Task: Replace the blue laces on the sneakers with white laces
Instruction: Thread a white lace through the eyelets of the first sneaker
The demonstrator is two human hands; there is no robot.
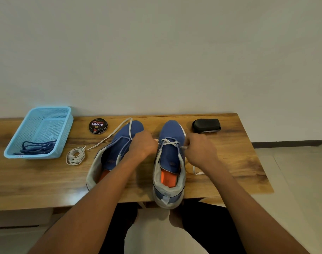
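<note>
Your forearms reach out to the right sneaker [170,162], heel toward you, toe away.
Left hand [143,143] and right hand [200,151] each pinch the white lace [170,143] at its toe-end eyelets; thread toward yourself.

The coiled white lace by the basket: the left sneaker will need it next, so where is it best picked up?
Judging by its pose, pinch the free tip poking up at the far right of the coiled white lace, coming from above. It points toward the left sneaker, clear of the loops, so the coil should unwind without tangling.
</note>
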